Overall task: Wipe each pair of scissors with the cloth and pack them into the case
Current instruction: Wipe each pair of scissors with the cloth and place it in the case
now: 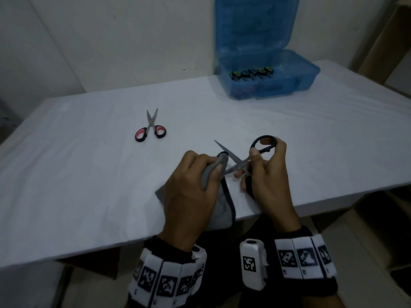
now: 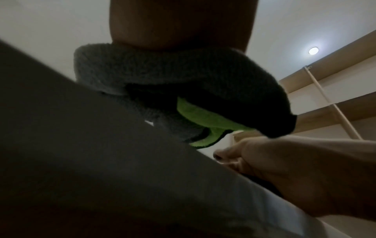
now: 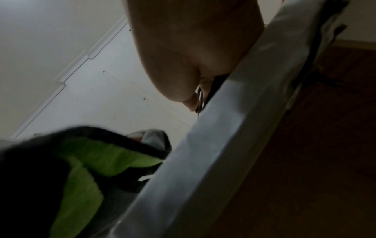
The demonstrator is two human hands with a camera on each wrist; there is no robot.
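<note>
**Blade wipe under way, one pair waiting**

White cloth covers the table (image 1: 89, 174), set against a pale wall. At its near edge the right hand (image 1: 266, 174) grips the black scissors (image 1: 263, 144) by the handles, blades spread open. The left hand (image 1: 189, 185) pinches a fold of the grey cloth (image 1: 219, 161) around one blade, the rest of the cloth trailing onto the table.

Further out, the red scissors (image 1: 150, 130) lie apart, untouched. At the far right the blue case (image 1: 278, 81) stands open with several black-and-green handles already inside.

By my reading most pairs are packed; two remain.

Both wrist views are dim and blurred, showing a green underside of the cloth (image 2: 203, 116); the lower black handle is hidden.
</note>
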